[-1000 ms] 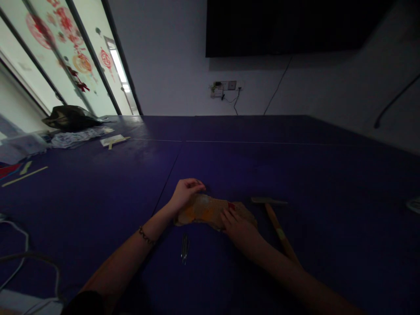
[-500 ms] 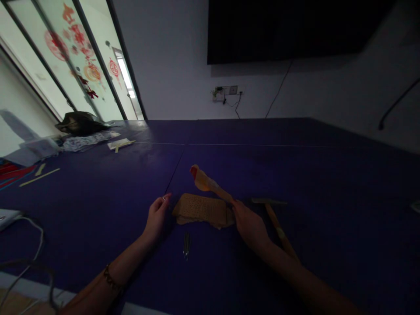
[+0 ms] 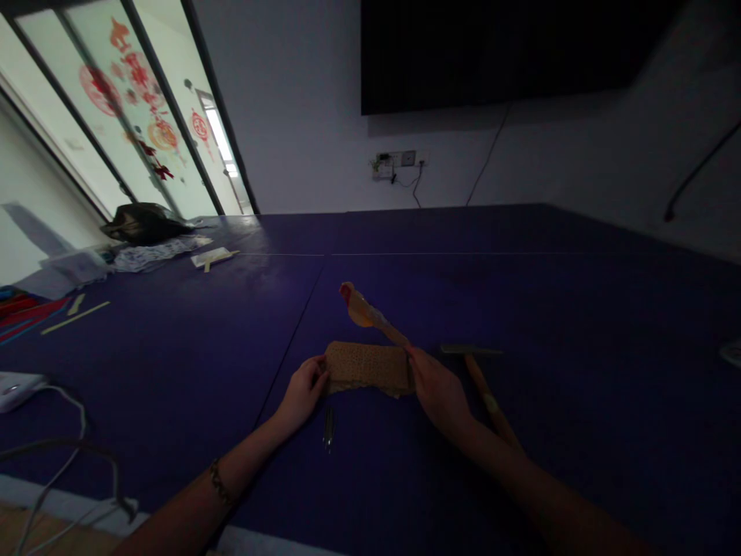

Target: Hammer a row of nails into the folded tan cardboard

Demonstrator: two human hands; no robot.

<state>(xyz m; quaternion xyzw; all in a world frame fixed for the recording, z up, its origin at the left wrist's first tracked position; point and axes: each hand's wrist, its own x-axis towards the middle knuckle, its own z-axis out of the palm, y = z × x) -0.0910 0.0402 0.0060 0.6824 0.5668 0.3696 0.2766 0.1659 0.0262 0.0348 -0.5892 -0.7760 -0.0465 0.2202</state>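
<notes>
Head view is showing your left hand (image 3: pixel 302 394) pressing curled fingers on the brown pad's (image 3: pixel 366 366) near-left edge while your right hand (image 3: pixel 438 388) is pinching — seemingly — a lifted orange strip (image 3: pixel 370 315) — keep peeling slowly, pad held flat mid-table.

Dim room — purple table (image 3: pixel 521 255), decorated windows (image 3: pixel 116 93).
</notes>
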